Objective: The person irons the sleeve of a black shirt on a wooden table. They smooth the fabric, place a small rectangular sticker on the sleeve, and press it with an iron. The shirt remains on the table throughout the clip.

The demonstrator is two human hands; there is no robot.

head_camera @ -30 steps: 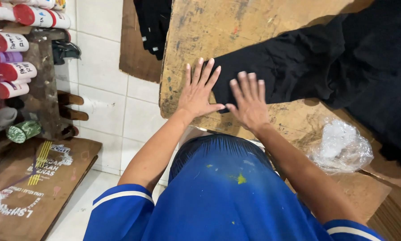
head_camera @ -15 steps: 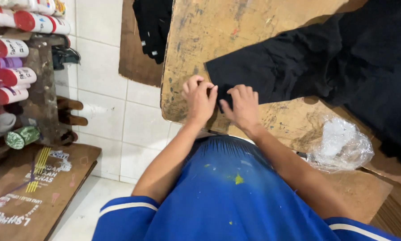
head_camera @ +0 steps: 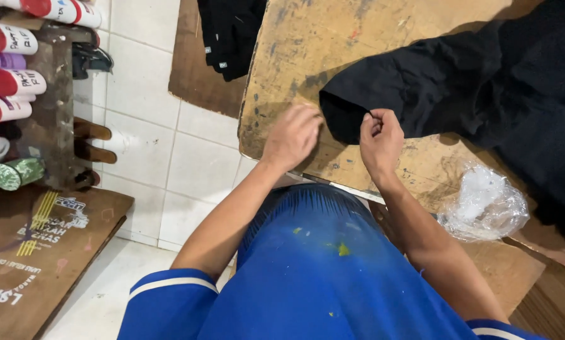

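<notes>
The black garment lies on the worn wooden board, its sleeve running from upper right down toward me; my right hand pinches the cuff edge, my left hand, fingers curled, holding nothing visible, rests just beside the cuff

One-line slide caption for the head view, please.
Both hands, left and right, pinch the black garment's sleeve on a worn wooden board.

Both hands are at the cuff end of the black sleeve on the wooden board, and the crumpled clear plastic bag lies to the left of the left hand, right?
Not quite. The head view shows the crumpled clear plastic bag to the right of the right hand, not left of the left hand. Both hands are indeed at the cuff end of the black sleeve on the wooden board.
</notes>
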